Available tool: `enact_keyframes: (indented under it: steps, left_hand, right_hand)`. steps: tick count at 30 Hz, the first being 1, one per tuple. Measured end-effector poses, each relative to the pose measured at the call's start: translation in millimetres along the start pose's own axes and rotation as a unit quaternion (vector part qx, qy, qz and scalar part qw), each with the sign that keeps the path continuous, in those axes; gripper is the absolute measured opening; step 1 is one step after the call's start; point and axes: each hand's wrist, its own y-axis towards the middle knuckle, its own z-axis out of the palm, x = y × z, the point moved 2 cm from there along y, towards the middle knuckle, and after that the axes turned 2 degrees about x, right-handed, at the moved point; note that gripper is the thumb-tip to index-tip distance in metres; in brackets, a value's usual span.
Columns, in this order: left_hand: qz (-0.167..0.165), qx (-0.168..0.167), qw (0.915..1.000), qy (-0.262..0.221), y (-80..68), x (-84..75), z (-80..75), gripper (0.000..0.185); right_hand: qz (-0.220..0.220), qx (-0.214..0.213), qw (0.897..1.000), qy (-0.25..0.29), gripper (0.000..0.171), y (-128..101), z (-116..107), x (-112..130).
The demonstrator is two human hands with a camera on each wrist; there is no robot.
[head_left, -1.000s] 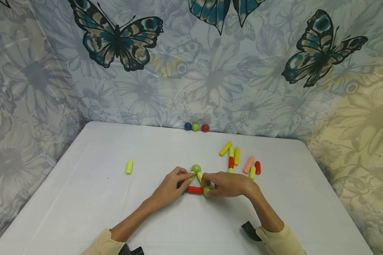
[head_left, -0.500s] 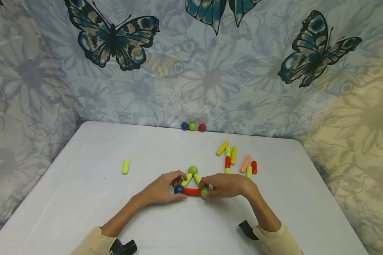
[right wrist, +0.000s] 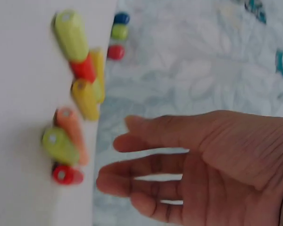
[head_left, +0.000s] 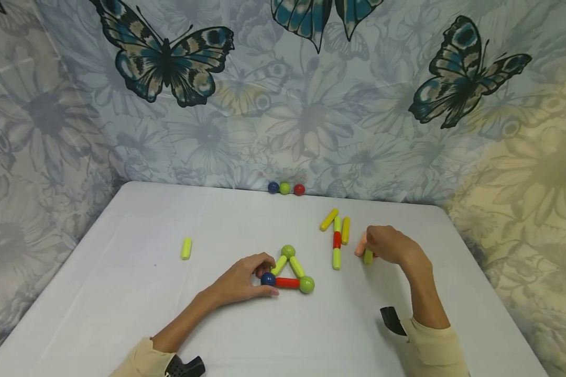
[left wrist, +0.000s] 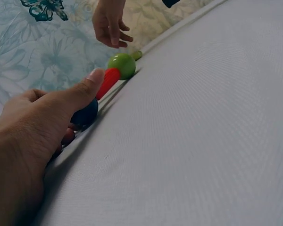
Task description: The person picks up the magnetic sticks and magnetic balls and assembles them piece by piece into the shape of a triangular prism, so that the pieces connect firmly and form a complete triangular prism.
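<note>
Pinching blue ball [head_left: 267,279], left hand [head_left: 242,280]; right hand [head_left: 389,245] spread over loose sticks [head_left: 368,255]; three balls [head_left: 285,188] at wall.

Home play table [head_left: 122,293], butterfly-print backdrop [head_left: 283,104]

Both arms wear pale beige sleeves [head_left: 434,345] with ribbed cuffs. A black device [head_left: 390,319] is strapped at each wrist. The hands [head_left: 391,245] are bare.

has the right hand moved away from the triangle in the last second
Yes. The right hand has left the triangle's green ball and gone right and farther back, over the loose sticks.
</note>
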Motion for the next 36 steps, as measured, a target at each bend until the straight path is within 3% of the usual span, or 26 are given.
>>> enact_keyframes:
  steps: [6,11,18,22,25,28,31,36]
  left_hand:
    - [0.004,-0.001,0.9999,0.012,0.6,-0.1,1.9,0.053]
    - [0.011,-0.003,0.9998,0.015,-0.3,-0.5,1.3,0.054]
    - [0.014,-0.008,0.9997,0.020,-1.2,1.7,0.3,0.054]
    - [0.009,-0.006,0.9999,0.013,-0.6,1.2,0.6,0.054]
    - [-0.004,-0.004,1.0000,0.006,-1.1,0.7,0.0,0.054]
    - [-0.014,-0.003,0.9999,0.005,-1.9,0.5,-0.8,0.052]
    - [-0.013,-0.001,0.9999,0.008,-2.3,0.2,-1.2,0.048]
    - [0.007,0.000,0.9999,0.010,-1.3,0.6,-2.3,0.048]
  right_hand:
    - [0.048,0.014,0.999,-0.019,0.029,5.4,2.7,-28.1]
    - [0.070,0.048,0.996,-0.025,0.019,11.6,6.7,-39.4]
    - [0.059,0.042,0.997,-0.034,0.012,13.6,8.6,-48.7]
    - [0.047,0.042,0.998,-0.031,0.020,9.0,7.9,-50.3]
    - [-0.003,0.001,1.000,-0.008,0.023,6.1,3.1,-42.8]
    - [-0.081,-0.062,0.994,0.032,0.034,5.8,-2.6,-25.2]
    - [-0.159,-0.101,0.980,0.063,0.038,8.0,-2.4,0.4]
    - [-0.259,-0.139,0.952,0.089,0.027,8.1,10.5,53.7]
